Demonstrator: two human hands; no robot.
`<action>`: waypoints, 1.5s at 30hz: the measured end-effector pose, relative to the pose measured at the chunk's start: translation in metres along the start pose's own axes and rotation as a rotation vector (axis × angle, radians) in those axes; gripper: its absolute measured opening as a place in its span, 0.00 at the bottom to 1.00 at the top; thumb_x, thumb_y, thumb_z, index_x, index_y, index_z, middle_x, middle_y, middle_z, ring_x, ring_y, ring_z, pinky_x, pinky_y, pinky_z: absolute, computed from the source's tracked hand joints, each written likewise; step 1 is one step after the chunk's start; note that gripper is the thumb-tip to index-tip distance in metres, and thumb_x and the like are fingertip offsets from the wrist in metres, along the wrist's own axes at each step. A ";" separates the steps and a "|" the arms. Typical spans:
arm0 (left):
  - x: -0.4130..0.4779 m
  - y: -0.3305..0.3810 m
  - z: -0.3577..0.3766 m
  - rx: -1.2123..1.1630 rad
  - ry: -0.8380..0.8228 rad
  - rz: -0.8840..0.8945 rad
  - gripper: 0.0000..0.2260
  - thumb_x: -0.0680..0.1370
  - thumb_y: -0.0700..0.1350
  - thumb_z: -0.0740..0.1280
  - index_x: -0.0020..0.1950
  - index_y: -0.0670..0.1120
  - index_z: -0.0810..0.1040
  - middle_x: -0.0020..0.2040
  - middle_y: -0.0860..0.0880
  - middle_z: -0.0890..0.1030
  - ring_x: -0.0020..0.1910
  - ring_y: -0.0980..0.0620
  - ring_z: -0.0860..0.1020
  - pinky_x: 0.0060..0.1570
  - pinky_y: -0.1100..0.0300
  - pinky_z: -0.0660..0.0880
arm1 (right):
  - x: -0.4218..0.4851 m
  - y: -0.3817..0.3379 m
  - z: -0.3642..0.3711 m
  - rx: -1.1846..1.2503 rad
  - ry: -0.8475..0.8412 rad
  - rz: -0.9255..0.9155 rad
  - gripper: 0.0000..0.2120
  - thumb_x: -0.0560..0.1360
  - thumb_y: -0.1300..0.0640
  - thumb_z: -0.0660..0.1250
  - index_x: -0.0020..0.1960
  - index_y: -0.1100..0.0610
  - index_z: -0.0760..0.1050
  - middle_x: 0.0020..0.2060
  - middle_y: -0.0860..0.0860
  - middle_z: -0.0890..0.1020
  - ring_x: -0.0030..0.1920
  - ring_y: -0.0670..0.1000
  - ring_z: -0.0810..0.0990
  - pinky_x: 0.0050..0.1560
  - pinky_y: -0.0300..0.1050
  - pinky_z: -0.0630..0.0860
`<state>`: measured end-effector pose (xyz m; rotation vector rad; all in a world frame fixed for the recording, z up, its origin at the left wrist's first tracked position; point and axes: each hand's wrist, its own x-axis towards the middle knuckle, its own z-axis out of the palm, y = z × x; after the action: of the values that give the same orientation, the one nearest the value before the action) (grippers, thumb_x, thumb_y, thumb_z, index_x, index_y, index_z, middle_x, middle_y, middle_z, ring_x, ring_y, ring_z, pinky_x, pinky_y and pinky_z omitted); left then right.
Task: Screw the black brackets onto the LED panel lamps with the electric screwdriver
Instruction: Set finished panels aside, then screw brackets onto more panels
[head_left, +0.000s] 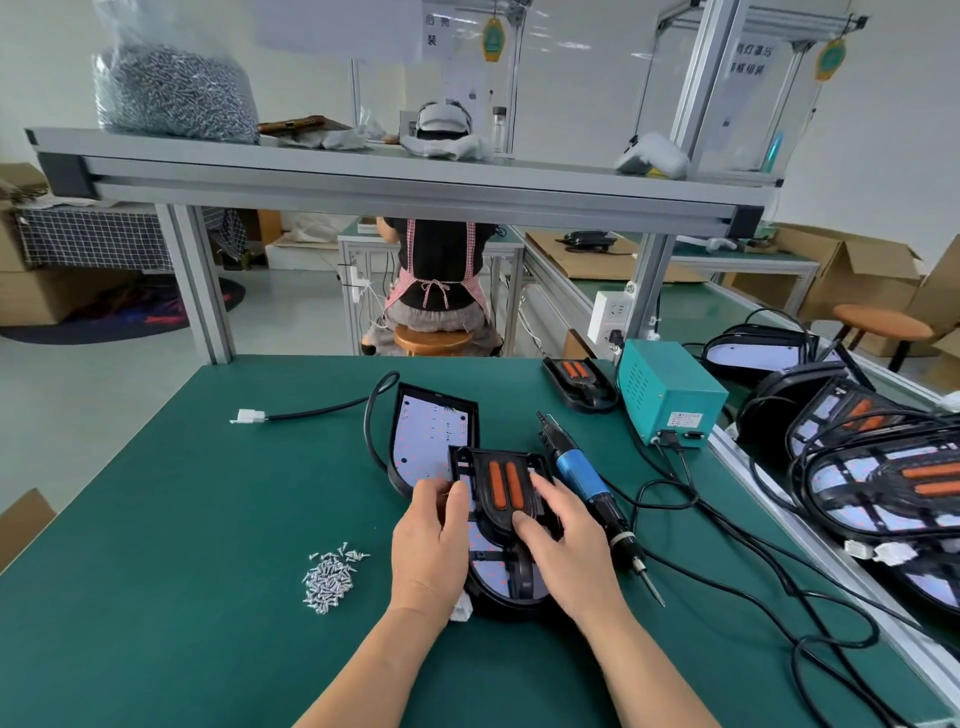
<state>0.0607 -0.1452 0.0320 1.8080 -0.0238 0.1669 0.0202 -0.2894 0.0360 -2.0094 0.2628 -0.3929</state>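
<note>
At the frame's centre, the black plastic bracket with two orange strips (501, 486) sat on the rounded black-rimmed LED panel lamp (497, 604) on the green worktop (182, 519). The left hand (431, 543) pinched the bracket's left edge. The right hand (563, 548) pressed it with fairly straight fingers. The blue-and-black electric screwdriver (577, 474) lay just right of the right hand, the nearer one, its long axis running upper left to lower right. The small pile of silver screws (330, 578) lay left of the left hand.
</note>
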 end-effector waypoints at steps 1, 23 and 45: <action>0.000 0.000 0.000 -0.004 0.004 0.002 0.07 0.82 0.53 0.61 0.50 0.52 0.76 0.43 0.57 0.81 0.44 0.60 0.77 0.41 0.65 0.70 | -0.001 0.001 0.001 -0.002 0.011 -0.007 0.22 0.78 0.57 0.71 0.71 0.51 0.76 0.70 0.43 0.74 0.68 0.32 0.69 0.57 0.17 0.60; -0.008 -0.017 -0.073 0.880 0.308 0.065 0.16 0.74 0.47 0.74 0.59 0.44 0.80 0.57 0.44 0.78 0.62 0.39 0.66 0.64 0.44 0.59 | -0.004 0.004 0.003 -0.052 0.053 -0.059 0.22 0.79 0.56 0.68 0.73 0.52 0.74 0.77 0.47 0.67 0.76 0.40 0.61 0.62 0.17 0.50; -0.007 -0.029 -0.087 0.696 0.170 0.047 0.09 0.76 0.42 0.70 0.55 0.44 0.81 0.55 0.47 0.78 0.54 0.46 0.68 0.58 0.53 0.69 | -0.004 0.005 0.003 -0.032 0.066 -0.057 0.20 0.79 0.56 0.69 0.70 0.51 0.75 0.75 0.47 0.69 0.75 0.40 0.63 0.71 0.31 0.55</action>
<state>0.0482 -0.0543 0.0231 2.4803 0.1275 0.3982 0.0173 -0.2882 0.0296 -2.0406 0.2548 -0.4937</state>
